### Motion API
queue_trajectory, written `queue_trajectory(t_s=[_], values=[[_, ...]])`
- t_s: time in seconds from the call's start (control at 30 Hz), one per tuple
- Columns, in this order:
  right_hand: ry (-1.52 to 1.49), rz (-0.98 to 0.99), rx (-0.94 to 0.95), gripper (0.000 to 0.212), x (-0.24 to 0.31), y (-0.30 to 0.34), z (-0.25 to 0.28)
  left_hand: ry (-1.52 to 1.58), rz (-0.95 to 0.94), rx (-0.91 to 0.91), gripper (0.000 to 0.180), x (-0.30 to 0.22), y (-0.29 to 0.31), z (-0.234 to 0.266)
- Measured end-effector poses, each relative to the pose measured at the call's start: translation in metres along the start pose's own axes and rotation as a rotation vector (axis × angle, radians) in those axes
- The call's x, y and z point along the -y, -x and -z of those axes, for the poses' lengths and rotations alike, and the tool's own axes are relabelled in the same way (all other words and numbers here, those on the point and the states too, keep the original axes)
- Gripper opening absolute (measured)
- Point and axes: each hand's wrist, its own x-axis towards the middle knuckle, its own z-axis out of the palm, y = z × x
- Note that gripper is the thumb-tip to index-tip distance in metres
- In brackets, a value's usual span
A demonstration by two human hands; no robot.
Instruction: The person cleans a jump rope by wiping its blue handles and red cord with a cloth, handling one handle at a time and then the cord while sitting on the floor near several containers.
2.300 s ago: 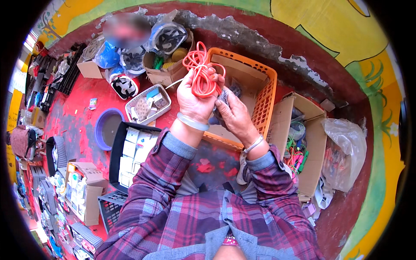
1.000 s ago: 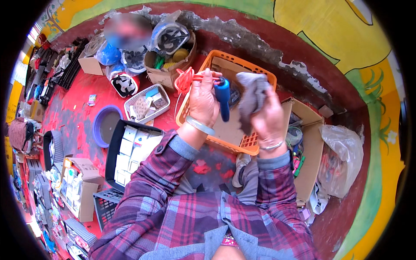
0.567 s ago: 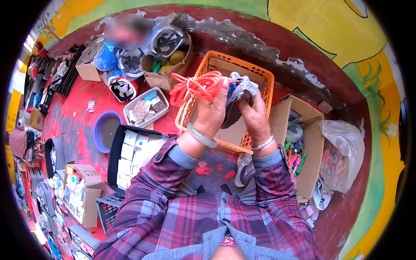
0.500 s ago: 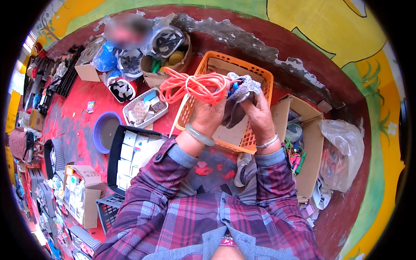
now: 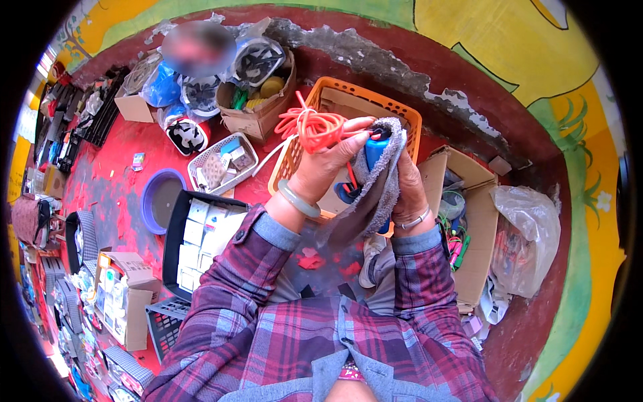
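Holding orange-red cord (image 5: 311,128) in left hand (image 5: 327,162), near top of blue handle (image 5: 377,155). Gripping gray cloth (image 5: 383,193) against handle with right hand (image 5: 410,185), seemingly over orange basket (image 5: 416,127). Probably light; soft at cord, stiff and perhaps slippery at handle. Best grasped round handle's middle.

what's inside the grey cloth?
Blue handle: its upper part shows in the fold of the cloth, which the right hand holds. Lower down, the cloth covers it; anything else inside can't be seen.
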Motion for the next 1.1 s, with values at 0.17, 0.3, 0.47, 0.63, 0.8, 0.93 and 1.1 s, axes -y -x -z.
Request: queue_trajectory(t_s=[0.17, 0.3, 0.47, 0.63, 0.8, 0.93, 1.1], values=[[0.410, 0.153, 0.087, 0.069, 0.002, 0.000, -0.018, -0.221, -0.199, -0.074, 0.027, 0.001, 0.002, -0.004], [0.445, 0.099, -0.016, 0.055, 0.001, -0.003, -0.024, -0.665, -0.435, -0.096, 0.022, 0.001, 0.002, 0.001], [0.427, 0.128, -0.188, 0.043, -0.001, -0.008, -0.012, -0.512, -0.364, -0.046, 0.020, -0.003, 0.001, -0.001], [0.352, 0.095, -0.284, 0.035, 0.001, -0.016, -0.001, -0.358, -0.207, -0.062, 0.028, 0.005, 0.001, 0.000], [0.260, 0.379, -0.512, 0.031, 0.035, -0.015, 0.017, -0.287, -0.247, -0.345, 0.025, 0.008, -0.008, 0.015], [0.283, 0.543, -0.673, 0.037, 0.075, 0.002, 0.029, -0.038, -0.095, -0.487, 0.027, 0.007, -0.015, 0.031], [0.182, 0.808, -0.777, 0.045, 0.085, 0.008, 0.010, 0.059, 0.145, -0.534, 0.032, 0.007, -0.013, 0.031]])
